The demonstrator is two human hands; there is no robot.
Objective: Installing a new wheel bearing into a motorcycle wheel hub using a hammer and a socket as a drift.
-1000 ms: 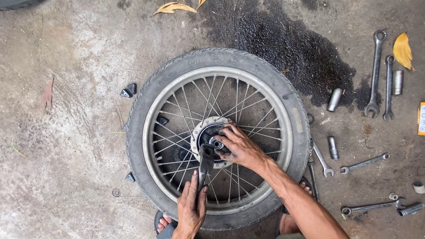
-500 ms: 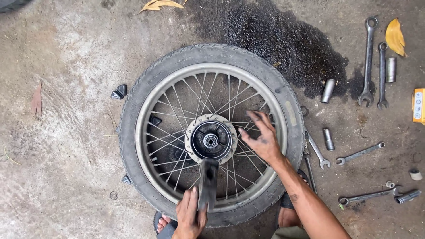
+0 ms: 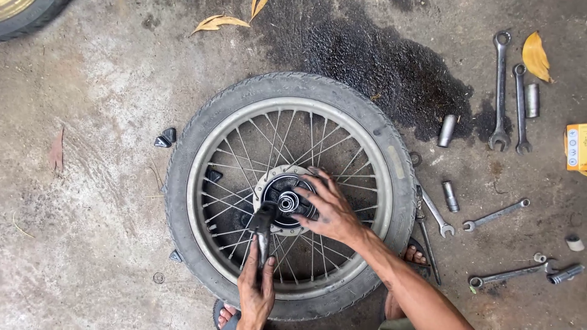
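Note:
A spoked motorcycle wheel with its tyre (image 3: 183, 183) lies flat on the concrete. Its hub (image 3: 284, 197) sits at the centre, dark inside with a small ring in the middle. My left hand (image 3: 255, 293) grips the handle of a dark tool (image 3: 263, 223) whose head rests at the hub's lower left edge. My right hand (image 3: 327, 208) lies over the right side of the hub, greasy fingers spread and touching its rim. My feet in sandals show under the wheel's near edge.
Several spanners (image 3: 500, 91) and sockets (image 3: 447, 130) lie scattered on the concrete to the right. A dark oil stain (image 3: 379, 55) spreads behind the wheel. A yellow box (image 3: 575, 146) sits at the right edge, small black pieces (image 3: 165, 138) at the left, another tyre (image 3: 24, 15) top left.
My right hand left the hub, swung out over the spokes to the right, then came back onto the hub. The tool in my left hand slid back, then returned to the hub's edge.

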